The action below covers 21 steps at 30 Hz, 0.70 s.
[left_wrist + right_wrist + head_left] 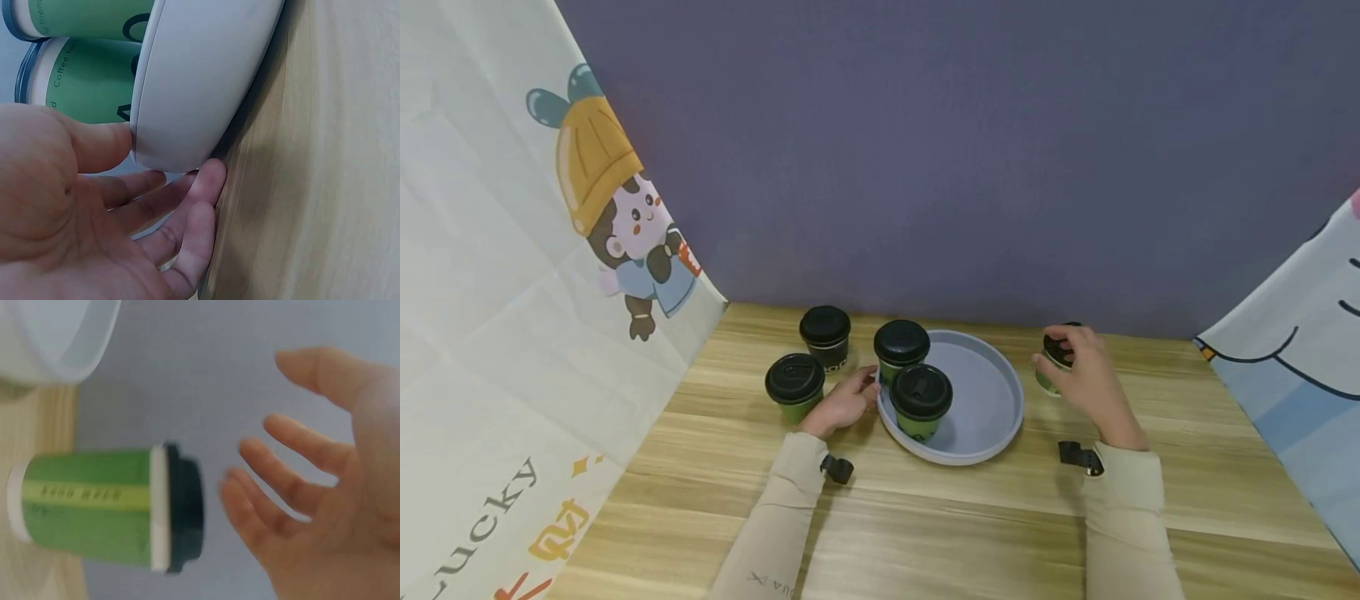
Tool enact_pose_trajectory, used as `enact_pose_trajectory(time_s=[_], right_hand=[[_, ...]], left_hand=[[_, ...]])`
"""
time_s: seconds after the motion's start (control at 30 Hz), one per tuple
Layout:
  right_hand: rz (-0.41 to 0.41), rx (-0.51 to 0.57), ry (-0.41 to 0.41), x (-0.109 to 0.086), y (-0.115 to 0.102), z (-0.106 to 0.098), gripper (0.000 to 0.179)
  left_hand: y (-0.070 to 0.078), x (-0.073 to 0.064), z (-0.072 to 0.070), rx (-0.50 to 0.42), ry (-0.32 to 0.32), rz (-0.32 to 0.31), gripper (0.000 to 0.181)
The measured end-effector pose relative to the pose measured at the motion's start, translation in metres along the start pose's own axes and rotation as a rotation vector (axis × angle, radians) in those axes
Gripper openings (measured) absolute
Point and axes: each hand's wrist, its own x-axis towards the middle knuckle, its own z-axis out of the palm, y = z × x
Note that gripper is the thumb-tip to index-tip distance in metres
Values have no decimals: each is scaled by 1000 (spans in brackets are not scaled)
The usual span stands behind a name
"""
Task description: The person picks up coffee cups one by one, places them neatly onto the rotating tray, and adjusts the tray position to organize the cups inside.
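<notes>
Cups [917, 427] number five: two inside the left of the tray [988, 400] at mid-frame, one reading "Coffee for"; two on the counter [940, 533] left of it; one to its right, band lettering blurred. "Lucky" shows on the cloth [482, 317], lower left. The left hand [846, 406] grips the tray's left edge; the right hand [1086, 379], fingers wide, is near the right cup's lid [187, 509]. Open room spans the tray's right half.

The round tray [981, 383] is of pale grey colour. The rightmost cup [90, 528] is green with a yellow-green band [134, 497] (dark letters [81, 494] are printed there), under a black lid [186, 515]. The table [955, 533] shows yellowish-brown wood stripes.
</notes>
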Motion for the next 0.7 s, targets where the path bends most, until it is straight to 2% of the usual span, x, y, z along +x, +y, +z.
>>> enact_pose_trajectory(time_s=[0.13,0.27,0.53,0.7], right_hand=[[68,-6,109,-1,18,-1,53],[112,-25,162,-2,33,2,56],[144,-80,158,-5,44,10,66],[206,-77,134,-8,44,12,70]], left_hand=[[0,1,1,8,29,26,49],[2,1,4,16,70,27,46],[1,1,5,51,120,25,42],[2,-2,3,69,120,25,42]])
